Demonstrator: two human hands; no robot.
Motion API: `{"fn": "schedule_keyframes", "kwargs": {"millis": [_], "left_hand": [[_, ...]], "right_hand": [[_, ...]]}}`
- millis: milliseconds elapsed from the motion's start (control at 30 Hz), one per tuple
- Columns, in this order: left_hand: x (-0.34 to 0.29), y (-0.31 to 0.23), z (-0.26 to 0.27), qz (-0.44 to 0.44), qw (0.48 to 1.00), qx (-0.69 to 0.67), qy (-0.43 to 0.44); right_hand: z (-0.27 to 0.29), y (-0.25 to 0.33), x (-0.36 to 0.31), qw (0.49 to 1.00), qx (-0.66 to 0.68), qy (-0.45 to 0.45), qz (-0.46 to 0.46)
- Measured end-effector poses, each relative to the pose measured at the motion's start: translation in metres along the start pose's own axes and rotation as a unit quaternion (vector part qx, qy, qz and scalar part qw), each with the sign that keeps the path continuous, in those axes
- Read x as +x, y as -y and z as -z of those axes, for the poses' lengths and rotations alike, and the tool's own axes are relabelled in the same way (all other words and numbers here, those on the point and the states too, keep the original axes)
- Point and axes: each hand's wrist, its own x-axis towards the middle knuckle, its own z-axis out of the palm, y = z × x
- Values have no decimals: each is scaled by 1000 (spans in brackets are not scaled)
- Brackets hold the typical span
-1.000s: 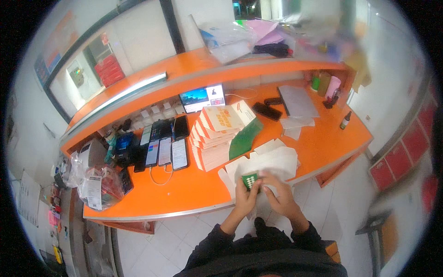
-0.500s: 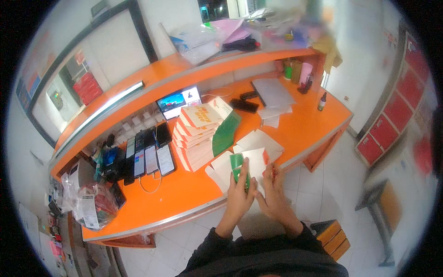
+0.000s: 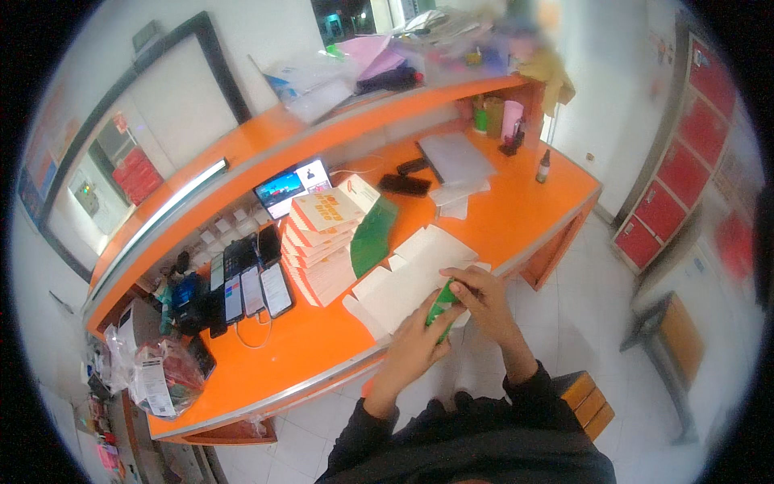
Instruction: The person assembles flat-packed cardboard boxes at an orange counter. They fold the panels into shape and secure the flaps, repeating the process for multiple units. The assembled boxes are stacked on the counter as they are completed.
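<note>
Left hand (image 3: 413, 345) and right hand (image 3: 485, 305) pinch some green card piece (image 3: 441, 303), mostly finger-covered tbh; stacked cartons (image 3: 321, 234) have chunky yellow-orange lettering.

My held piece (image 3: 441, 303): green. My sleeves (image 3: 355, 444): black. Open carton (image 3: 403, 284): off-white. Carton stack (image 3: 318, 256): cream, orange-banded edges, yellow-orange print. Stack flap (image 3: 374, 239): green. Desk (image 3: 282, 359): orange, silver-grey trim. Cup (image 3: 512, 119): pink. Bottle (image 3: 543, 167): dark brown, pale label. Locker doors (image 3: 681, 171): red. Stool (image 3: 586, 401): orange-brown, dark-sided. Floor tiles (image 3: 556, 331): white.
</note>
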Motion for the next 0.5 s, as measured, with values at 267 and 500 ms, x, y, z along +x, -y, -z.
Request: {"fn": "schedule_keyframes", "kwargs": {"millis": [267, 500], "left_hand": [[9, -10, -13, 174, 878, -381, -233], [14, -28, -16, 229, 851, -377, -284]], "right_hand": [[-4, 7, -12, 968, 239, -72, 1], [-10, -6, -12, 970, 212, -102, 61]]}}
